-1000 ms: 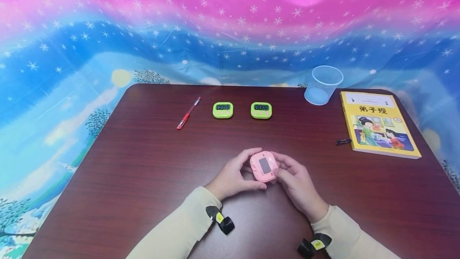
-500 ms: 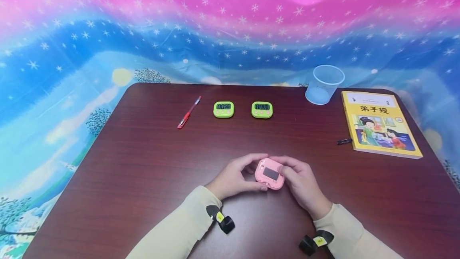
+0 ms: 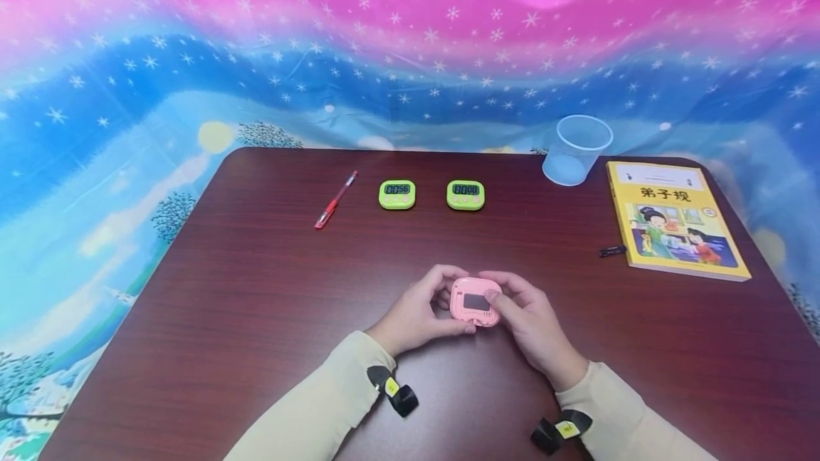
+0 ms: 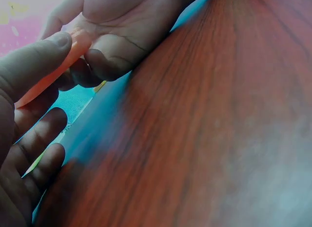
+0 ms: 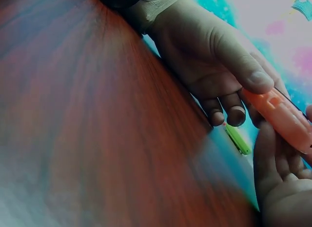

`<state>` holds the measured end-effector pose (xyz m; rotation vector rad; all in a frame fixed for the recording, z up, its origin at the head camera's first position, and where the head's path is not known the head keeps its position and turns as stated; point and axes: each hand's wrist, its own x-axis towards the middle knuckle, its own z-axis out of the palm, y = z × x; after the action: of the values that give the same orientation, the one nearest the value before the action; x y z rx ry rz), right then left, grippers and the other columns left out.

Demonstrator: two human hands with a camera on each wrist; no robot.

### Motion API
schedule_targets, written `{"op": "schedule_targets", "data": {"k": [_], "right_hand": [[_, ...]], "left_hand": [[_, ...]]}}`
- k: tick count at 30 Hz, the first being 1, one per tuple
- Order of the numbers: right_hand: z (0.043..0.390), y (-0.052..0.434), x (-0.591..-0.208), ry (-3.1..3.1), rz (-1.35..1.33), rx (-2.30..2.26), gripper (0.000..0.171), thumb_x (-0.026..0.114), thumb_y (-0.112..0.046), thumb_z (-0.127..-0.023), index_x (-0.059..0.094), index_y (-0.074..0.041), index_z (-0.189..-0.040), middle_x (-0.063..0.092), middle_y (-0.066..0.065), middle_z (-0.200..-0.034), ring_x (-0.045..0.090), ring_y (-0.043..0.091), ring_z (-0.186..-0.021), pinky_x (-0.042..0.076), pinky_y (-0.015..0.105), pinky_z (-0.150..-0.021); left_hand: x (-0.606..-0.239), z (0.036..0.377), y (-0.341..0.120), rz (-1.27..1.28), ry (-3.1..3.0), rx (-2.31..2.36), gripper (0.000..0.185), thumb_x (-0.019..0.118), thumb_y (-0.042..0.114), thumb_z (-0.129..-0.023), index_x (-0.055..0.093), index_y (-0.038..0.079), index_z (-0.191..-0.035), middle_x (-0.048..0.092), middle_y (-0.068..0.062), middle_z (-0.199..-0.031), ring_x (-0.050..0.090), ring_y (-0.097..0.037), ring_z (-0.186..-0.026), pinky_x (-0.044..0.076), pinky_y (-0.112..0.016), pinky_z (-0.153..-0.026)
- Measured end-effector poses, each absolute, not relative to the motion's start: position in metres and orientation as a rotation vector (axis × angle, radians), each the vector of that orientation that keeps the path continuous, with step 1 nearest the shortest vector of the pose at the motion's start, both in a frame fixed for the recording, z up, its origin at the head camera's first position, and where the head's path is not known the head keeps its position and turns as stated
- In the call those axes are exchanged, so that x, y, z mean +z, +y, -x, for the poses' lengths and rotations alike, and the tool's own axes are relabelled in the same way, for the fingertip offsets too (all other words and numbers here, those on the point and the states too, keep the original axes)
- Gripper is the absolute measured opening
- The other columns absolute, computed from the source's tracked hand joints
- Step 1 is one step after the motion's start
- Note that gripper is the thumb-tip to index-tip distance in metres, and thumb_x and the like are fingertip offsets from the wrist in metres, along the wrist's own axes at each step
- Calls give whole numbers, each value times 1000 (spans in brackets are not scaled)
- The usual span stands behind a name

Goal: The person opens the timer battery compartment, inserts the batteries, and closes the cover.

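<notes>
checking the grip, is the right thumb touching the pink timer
Touching. In the head view the right hand lays its thumb on the front of the pink timer, beside the screen, with no gap; the left hand grips the other edge.

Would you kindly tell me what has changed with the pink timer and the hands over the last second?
The pink timer was turned between both hands: its screen, tilted a second ago, now sits level and faces up. The right hand brought its thumb onto the front edge; the left hand kept its grip. The left green timer went from 55 to 56. The other green timer, red pen, cup and book stayed put.
</notes>
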<state>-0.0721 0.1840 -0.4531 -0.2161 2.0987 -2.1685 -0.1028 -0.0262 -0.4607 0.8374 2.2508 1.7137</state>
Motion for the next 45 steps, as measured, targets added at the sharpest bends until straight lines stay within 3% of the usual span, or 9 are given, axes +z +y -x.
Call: {"op": "schedule_targets", "data": {"k": [6,12,17,31,37,42,45], "right_hand": [[71,180,-452,1936,247,-2132,39,51,-15,-106,43,3,-140,62,16,-107,67,23,-60,60,45,-52],[70,169,-450,2024,137,-2148,28,49,-13,-106,48,1,-130,61,14,-77,57,16,-45,52,39,-37],[70,161,-449,2139,37,-2151,20,50,-8,-104,52,1,-122,58,10,-66,51,14,-39,45,36,-30],[70,159,-449,2225,-42,-2119,14,53,-6,-101,55,0,-113,54,10,-57,47,14,-34,39,34,-25],[71,159,-449,2244,-22,-2128,13,53,-10,-103,56,0,-110,53,10,-54,46,13,-32,39,35,-25],[73,160,-451,2216,12,-2173,15,53,-9,-103,58,3,-110,60,12,-66,48,12,-36,42,34,-28],[73,162,-452,2279,30,-2158,15,55,-8,-102,61,4,-110,65,10,-79,55,12,-49,49,30,-38]], "left_hand": [[-461,101,-23,-838,2211,1747,69,90,12,-76,48,15,-132,71,1,-98,64,-8,-84,58,-26,-78],[-460,100,-22,-836,2225,1737,69,89,13,-77,47,15,-132,72,3,-94,64,-6,-82,57,-26,-74],[-459,100,-20,-844,2245,1726,69,89,13,-77,47,14,-132,72,3,-91,64,-5,-82,58,-26,-76],[-460,98,-20,-848,2274,1702,69,90,16,-77,48,16,-132,71,5,-87,63,-4,-78,56,-26,-71],[-459,96,-18,-836,2281,1699,69,89,16,-77,47,14,-131,73,3,-89,64,-3,-79,57,-24,-75],[-459,96,-18,-839,2268,1718,69,90,16,-76,47,14,-131,72,2,-88,64,-4,-78,57,-25,-75],[-460,97,-19,-844,2256,1729,68,89,15,-77,48,15,-130,71,3,-85,64,-5,-76,58,-26,-73]]}}
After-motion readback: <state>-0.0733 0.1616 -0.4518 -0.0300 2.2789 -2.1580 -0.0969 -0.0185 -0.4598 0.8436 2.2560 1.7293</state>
